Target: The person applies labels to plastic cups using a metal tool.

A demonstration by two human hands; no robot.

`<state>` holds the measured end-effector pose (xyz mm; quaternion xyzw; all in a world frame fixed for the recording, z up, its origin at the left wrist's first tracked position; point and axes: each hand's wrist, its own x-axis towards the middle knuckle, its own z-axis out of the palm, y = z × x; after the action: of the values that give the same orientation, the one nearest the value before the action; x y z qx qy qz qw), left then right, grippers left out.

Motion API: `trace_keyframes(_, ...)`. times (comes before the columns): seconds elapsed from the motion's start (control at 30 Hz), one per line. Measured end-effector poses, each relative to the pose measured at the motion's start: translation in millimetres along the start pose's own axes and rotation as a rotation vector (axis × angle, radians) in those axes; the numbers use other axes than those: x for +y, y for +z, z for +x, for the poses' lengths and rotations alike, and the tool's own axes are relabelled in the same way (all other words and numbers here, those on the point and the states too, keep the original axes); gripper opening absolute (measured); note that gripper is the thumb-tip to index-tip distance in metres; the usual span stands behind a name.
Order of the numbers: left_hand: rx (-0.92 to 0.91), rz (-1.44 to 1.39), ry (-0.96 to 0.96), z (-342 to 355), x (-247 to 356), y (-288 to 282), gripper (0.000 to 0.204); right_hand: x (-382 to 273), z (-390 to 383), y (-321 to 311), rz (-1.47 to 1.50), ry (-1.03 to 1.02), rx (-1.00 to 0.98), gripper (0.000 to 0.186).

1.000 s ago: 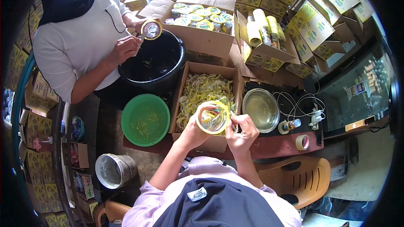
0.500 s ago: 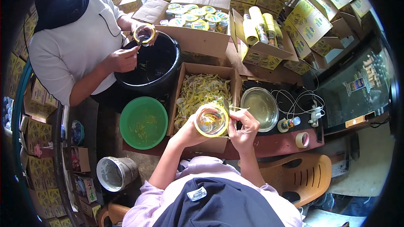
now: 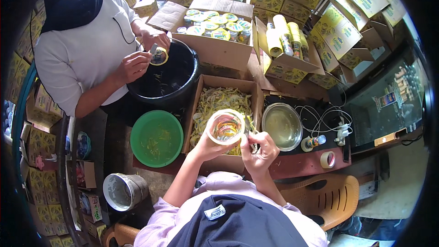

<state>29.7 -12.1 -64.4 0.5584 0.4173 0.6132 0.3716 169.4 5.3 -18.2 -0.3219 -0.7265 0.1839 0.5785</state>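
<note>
My left hand (image 3: 204, 148) is wrapped round a clear plastic cup (image 3: 227, 142) with a yellow rim, its mouth turned up toward me. My right hand (image 3: 259, 152) pinches a thin, narrow blade (image 3: 247, 124) upright at the cup's right edge; its handle is hidden by the fingers. A thin yellow strip hangs by that edge. Directly beyond both hands, a cardboard box (image 3: 258, 103) holds a heap of yellow and clear plastic trimmings (image 3: 210, 103). Across from me, a co-worker's hands (image 3: 137, 64) hold another yellow-rimmed cup (image 3: 159, 56) and a flat blade over a black tub (image 3: 193, 71).
A green basin (image 3: 157, 148) with a few strips stands left, a grey bucket (image 3: 124, 191) below it. A round metal-rimmed bowl (image 3: 282, 130), white cables (image 3: 322, 118), a small jar (image 3: 313, 142) and a tape roll (image 3: 327, 159) lie right. Cartons of lidded cups (image 3: 215, 48) stand behind.
Both my hands and the cup have shifted slightly left, and the cup has tilted. My right hand has dropped a little along its edge. The co-worker's cup has turned and moved lower.
</note>
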Motion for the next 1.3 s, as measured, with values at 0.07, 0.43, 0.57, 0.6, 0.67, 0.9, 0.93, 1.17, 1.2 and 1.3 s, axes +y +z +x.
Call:
trace_keyframes(0.07,0.024,0.017,0.009,2,-2,1,0.057,2,-1,2,-0.016,-0.003,0.004,0.012)
trace_keyframes(0.43,-0.023,0.108,0.013,10,8,1,0.058,22,15,2,0.071,0.021,-0.048,0.013)
trace_keyframes(0.57,-0.027,0.108,-0.031,8,-2,-3,0.065,21,9,0,0.093,0.103,-0.046,0.015)
trace_keyframes(0.6,-0.032,0.086,-0.03,8,-1,-2,0.064,22,8,0,0.093,0.104,-0.046,0.015)
trace_keyframes(0.67,-0.042,0.062,-0.03,9,3,1,0.063,24,8,0,0.067,0.051,-0.044,0.01)
trace_keyframes(0.9,-0.095,0.043,0.011,9,6,0,0.057,29,17,-6,0.118,0.128,-0.118,0.017)
trace_keyframes(0.93,-0.085,0.014,0.003,9,5,-1,0.057,29,17,-6,0.118,0.128,-0.117,0.017)
trace_keyframes(1.17,-0.138,0.11,0.043,9,8,-3,0.06,27,18,-6,0.094,0.094,-0.105,0.017)
trace_keyframes(1.2,-0.148,0.114,0.039,9,9,-5,0.06,27,19,-7,0.107,0.094,-0.12,0.017)
trace_keyframes(1.3,-0.165,0.122,0.02,10,11,-6,0.06,26,20,-6,0.102,0.115,-0.143,0.018)
